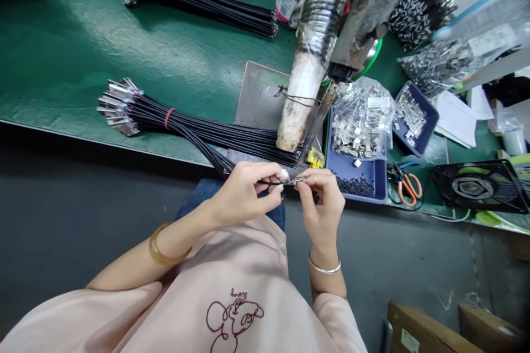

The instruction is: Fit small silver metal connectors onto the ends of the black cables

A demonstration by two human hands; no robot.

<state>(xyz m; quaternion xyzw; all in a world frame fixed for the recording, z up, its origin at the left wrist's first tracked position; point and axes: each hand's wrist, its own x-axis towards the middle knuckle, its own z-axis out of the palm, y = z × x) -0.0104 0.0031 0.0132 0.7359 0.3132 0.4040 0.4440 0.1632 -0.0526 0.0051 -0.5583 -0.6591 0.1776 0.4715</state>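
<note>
— Just off the front edge of the green mat (83, 38): what materials?
— Thin, smooth black cable (271, 182) pinched in the left hand (242, 193). Small shiny metal shell (298, 180) at its tip, nipped by the right hand (321, 207). Glossy, angular, tiny.
— Around them?
— At 10 o'clock from the hands, a cable bundle (199, 127), matte black, cinched by 1 red band (168, 118), silver plugs (120, 105) fanned at the far end. At 12 o'clock, a foil-wrapped duct (318, 16), ribbed above, dull and chalky at its mouth. At 2 o'clock, a crinkled clear bag (362, 118) of metal pieces over a blue tray (372, 176), rigid and square-cornered. At 3 o'clock, orange-handled cutters (408, 186).
— Edges, room?
— Mat pebbled, with a straight front edge just above the knuckles. Open dark floor (62, 204) at 9 o'clock and 4 o'clock. Crowded from 12 to 2.
— Pose?
— Hands together, fingertips nearly touching, wrists bent inward, elbows wide. Left thumb and forefinger clamped on the cable, right thumb and forefinger closed on the shell.
</note>
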